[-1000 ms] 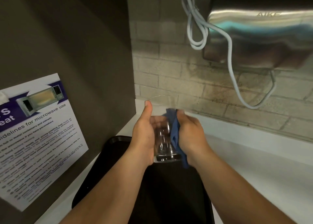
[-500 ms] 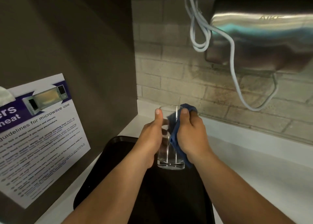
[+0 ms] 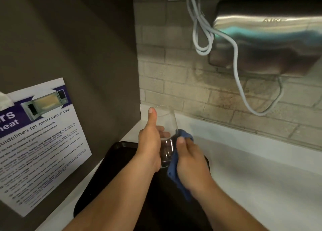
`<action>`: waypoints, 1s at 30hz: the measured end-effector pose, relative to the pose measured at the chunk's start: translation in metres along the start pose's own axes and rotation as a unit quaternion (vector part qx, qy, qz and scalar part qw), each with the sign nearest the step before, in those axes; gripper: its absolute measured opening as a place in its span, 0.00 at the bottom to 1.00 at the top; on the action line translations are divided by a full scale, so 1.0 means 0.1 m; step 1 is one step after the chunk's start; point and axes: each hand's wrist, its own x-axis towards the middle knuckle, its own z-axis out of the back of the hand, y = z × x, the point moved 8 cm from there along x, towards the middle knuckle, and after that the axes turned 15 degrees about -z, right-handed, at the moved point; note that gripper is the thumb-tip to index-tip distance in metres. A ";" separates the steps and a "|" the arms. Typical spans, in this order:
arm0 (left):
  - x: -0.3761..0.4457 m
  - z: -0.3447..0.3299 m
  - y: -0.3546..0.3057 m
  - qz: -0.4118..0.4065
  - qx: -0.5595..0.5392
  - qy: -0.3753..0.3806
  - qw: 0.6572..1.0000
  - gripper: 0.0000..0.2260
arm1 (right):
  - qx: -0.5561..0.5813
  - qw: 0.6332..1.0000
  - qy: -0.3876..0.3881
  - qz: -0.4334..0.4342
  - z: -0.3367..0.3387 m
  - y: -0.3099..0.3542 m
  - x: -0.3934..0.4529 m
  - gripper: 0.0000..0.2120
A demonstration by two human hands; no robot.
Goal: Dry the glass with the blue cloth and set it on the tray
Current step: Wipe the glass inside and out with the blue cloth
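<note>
— Where's the glass (image 3: 166,134)?
— Above the tray's (image 3: 111,162) far edge, gripped by the left hand (image 3: 150,143), thumb up.
— The right hand (image 3: 189,158)?
— Closed on the cloth (image 3: 176,174), pressing it against the glass.

The tray (image 3: 108,183) lies on the bench (image 3: 261,178) at 6 o'clock. Above it, the glass (image 3: 167,136) sits between 2 hands: left hand (image 3: 149,148) at its 9 o'clock, right hand (image 3: 191,161) with the cloth (image 3: 176,175) at 3. The poster (image 3: 40,143) hangs at 9 o'clock, the dryer (image 3: 268,38) at 1.
</note>
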 end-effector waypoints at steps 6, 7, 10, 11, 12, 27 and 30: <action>-0.06 -0.09 0.05 -0.022 0.048 0.075 0.996 0.33 | -0.053 0.981 -0.114 0.148 0.09 0.42 0.03 0.16; -0.07 -0.10 0.04 -0.024 0.036 0.091 0.995 0.33 | 0.002 0.989 -0.097 0.114 0.17 0.47 0.13 0.16; -0.05 -0.12 -0.04 -0.032 0.014 0.100 0.994 0.42 | 0.162 0.986 -0.026 0.012 0.27 0.42 0.27 0.23; -0.03 -0.11 -0.07 -0.034 0.016 0.091 0.995 0.43 | 0.165 0.986 -0.007 -0.006 0.24 0.33 0.24 0.25; -0.01 -0.08 -0.09 -0.034 0.020 0.076 0.996 0.43 | 0.143 0.990 0.003 -0.010 0.19 0.24 0.17 0.25; 0.05 -0.05 0.06 -0.039 0.072 0.088 0.993 0.38 | 0.094 0.993 -0.057 0.053 0.19 0.34 0.35 0.18; 0.04 0.05 -0.03 -0.082 0.168 0.026 0.982 0.34 | 0.093 0.991 -0.083 0.038 0.19 0.27 0.33 0.14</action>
